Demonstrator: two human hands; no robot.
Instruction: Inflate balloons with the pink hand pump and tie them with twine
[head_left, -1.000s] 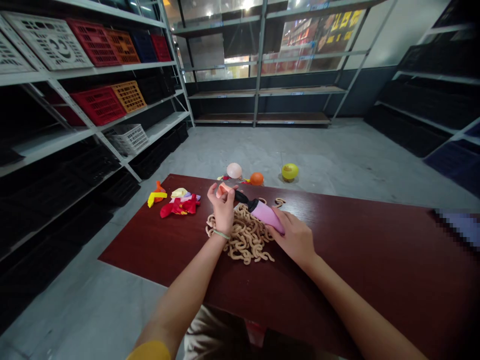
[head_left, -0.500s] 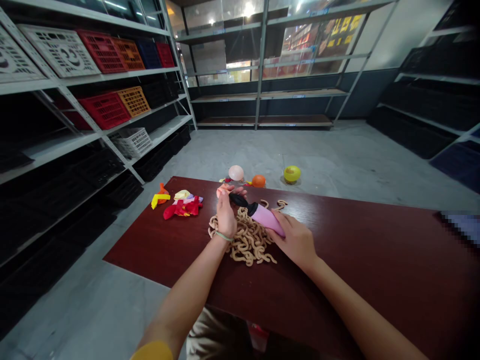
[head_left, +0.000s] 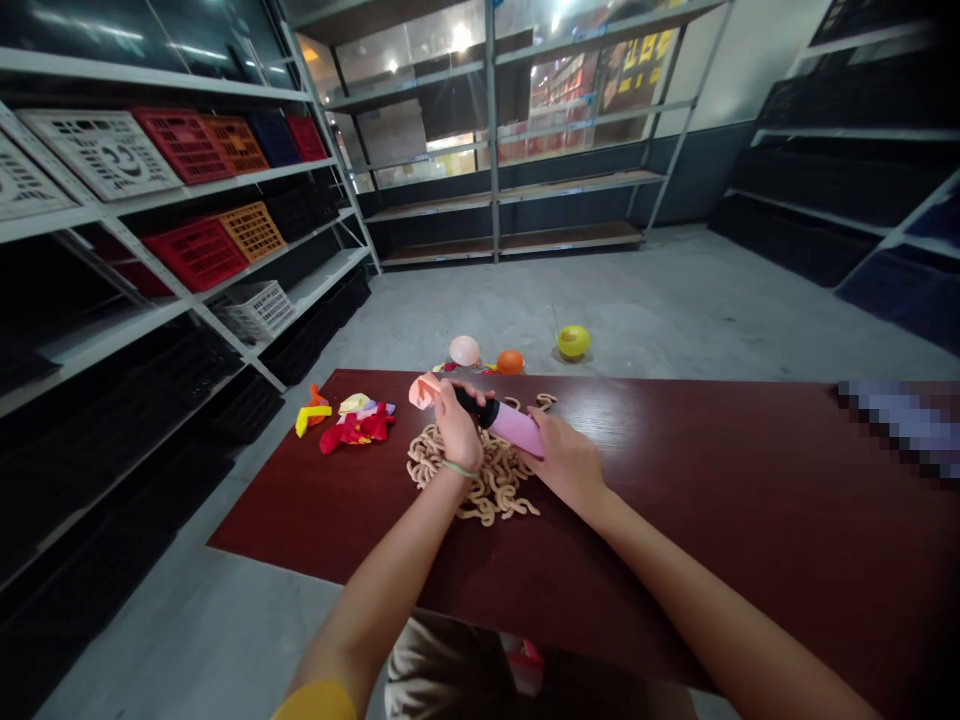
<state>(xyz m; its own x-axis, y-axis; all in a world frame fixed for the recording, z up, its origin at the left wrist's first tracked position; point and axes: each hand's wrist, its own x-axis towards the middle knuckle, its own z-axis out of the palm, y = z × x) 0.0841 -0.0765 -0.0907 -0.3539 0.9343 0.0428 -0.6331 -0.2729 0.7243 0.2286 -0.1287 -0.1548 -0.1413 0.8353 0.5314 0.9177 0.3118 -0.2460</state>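
My right hand [head_left: 568, 462] is wrapped round the pink barrel of a balloon hand pump [head_left: 517, 428], held slantwise above the table. At the pump's black end, my left hand [head_left: 459, 432] is closed round the nozzle and the neck of a peach balloon [head_left: 424, 391]. That balloon is small and wrinkled, and its join with the nozzle is hidden by my fingers. Beneath both hands lies a heap of tan, curly, worm-like pieces [head_left: 491, 490]. Left of it are limp red, cream and lilac balloons [head_left: 364, 428], with a yellow and orange pair [head_left: 312, 412] beside them.
The dark red table [head_left: 675, 540] spans the view before me. Inflated pink [head_left: 464, 350], orange [head_left: 510, 362] and yellow [head_left: 574, 341] balloons rest on the floor beyond its far edge. Shelves with crates [head_left: 199, 250] stand at left. A blurred object [head_left: 900, 420] lies at right.
The pump's pink barrel has come closer to my left hand, so less of the black part shows. More of the peach balloon is visible past my left fingers. My view has shifted slightly.
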